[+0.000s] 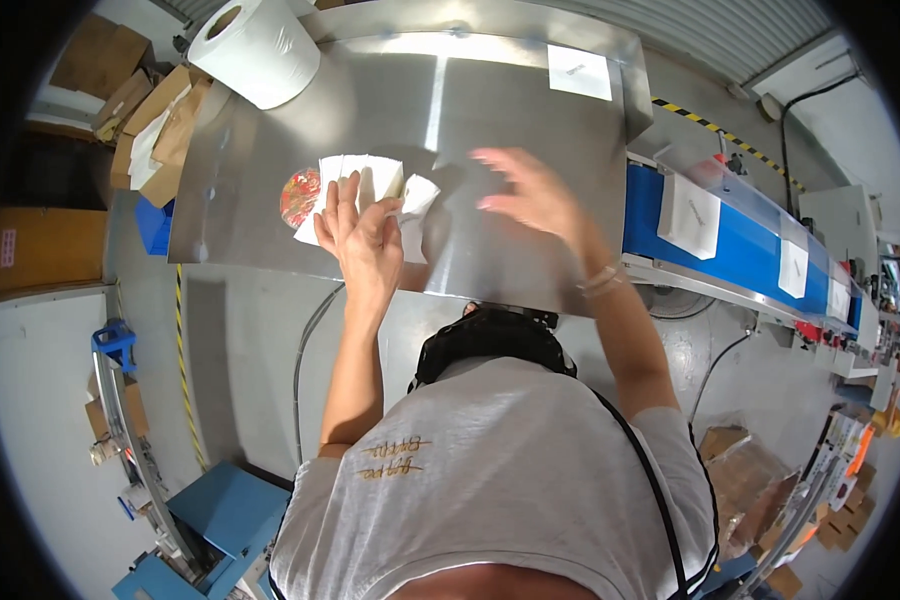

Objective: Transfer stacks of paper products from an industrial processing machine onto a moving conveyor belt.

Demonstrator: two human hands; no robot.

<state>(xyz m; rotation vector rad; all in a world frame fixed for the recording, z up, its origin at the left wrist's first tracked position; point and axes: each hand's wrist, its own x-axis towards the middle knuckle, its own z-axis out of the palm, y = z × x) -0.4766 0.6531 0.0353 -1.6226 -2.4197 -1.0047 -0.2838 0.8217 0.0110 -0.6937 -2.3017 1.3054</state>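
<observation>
My left hand (363, 250) is over a fanned bunch of flat white packets (360, 170) on the steel table, with its thumb and a finger closed on them and other fingers lying across the top. One white piece (420, 190) tilts out to the right of the fingers. Touching the bunch on its left is a round red, patterned disc (299, 198), partly covered. My right hand (535, 195), a little blurred, hovers above the table to the right, fingers apart and holding nothing.
A large white roll (260, 55) stands at the table's (530, 250) far left corner. One white packet (579, 73) lies far right. Along the right side runs a blue conveyor belt (642, 210) carrying white packets (688, 215) under a clear guard. Open cardboard boxes (165, 130) sit left.
</observation>
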